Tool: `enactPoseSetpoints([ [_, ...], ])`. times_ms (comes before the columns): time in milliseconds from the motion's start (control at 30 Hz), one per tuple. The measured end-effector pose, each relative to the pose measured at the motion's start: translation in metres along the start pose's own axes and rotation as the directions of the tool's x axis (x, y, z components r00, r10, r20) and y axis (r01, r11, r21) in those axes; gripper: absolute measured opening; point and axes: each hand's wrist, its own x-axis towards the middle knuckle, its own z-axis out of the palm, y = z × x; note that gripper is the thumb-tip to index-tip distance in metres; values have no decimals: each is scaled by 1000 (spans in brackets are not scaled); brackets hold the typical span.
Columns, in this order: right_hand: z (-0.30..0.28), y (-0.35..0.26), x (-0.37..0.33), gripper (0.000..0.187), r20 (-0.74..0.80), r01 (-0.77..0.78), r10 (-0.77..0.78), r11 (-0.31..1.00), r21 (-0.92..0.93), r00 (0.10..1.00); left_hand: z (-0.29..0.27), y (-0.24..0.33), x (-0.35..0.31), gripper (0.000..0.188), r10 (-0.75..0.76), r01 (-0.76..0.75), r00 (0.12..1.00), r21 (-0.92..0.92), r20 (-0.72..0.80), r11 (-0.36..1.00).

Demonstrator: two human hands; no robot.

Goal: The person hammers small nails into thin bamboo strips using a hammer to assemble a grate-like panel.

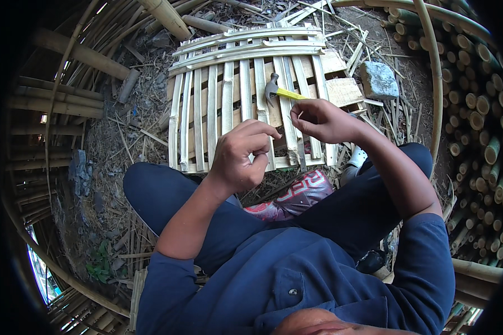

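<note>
Both my hands hover above a bamboo slat panel lying in front of my crossed legs. Its long split strips run away from me, with several crosswise strips at the far end. My left hand is over the near edge, fingers curled inward and the index finger reaching to the right. Whether anything sits in it is hidden. My right hand pinches thumb and fingertips together; anything between them is too small to make out. A claw hammer with a yellow handle rests on the strips just beyond my right hand.
Flat wooden boards lie under the panel. A grey stone block sits at its right. A printed sack lies between my legs. Stacked bamboo poles fill the right side; thicker bamboo stands at the left. Slivers litter the ground.
</note>
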Motion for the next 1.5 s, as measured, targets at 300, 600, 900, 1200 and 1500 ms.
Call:
enactPoseSetpoints([
  [300,9,2,1,25,120,72,-77,996,42,990,13,12,7,11,-206,222,963,77,-172,972],
  [600,10,6,1,25,155,99,-96,995,-12,983,16,-1,3,19,-25,54,986,170,-167,984],
  [900,10,9,1,24,129,157,-156,988,2,979,15,5,2,14,-67,88,980,103,-187,991],
  [1200,9,7,0,24,130,147,-144,989,-13,981,15,8,3,17,-65,80,975,67,-212,995],
  [1500,7,5,0,26,143,43,-49,998,44,989,12,8,1,21,-48,29,985,-115,-166,993],
])
